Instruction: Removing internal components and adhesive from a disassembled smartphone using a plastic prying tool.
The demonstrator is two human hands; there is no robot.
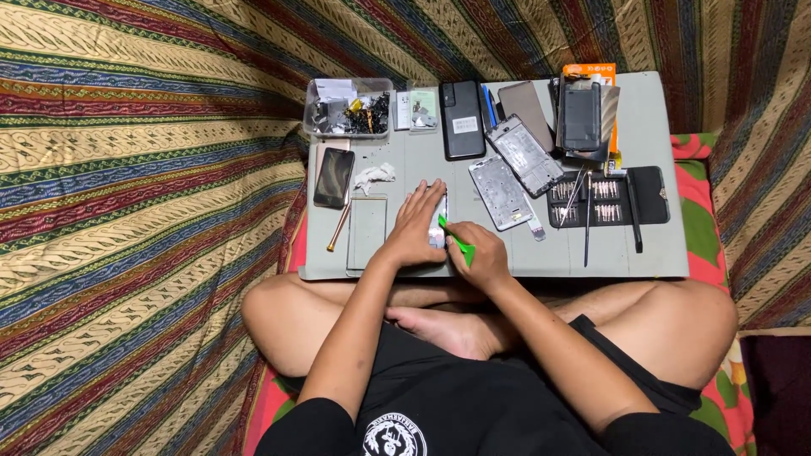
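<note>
The person sits cross-legged at a grey work mat. The left hand lies flat, fingers spread, pressing down a phone near the mat's near edge. The right hand pinches a green pry tool, its tip at the phone's right edge — the step looks like prying the housing apart. The next move seems to call for a steady sliding pry with the phone pinned. At the far edge stand a clear parts box, a black phone with a pale rectangular label, and an orange package — to the right lies a black screwdriver-bit case.
</note>
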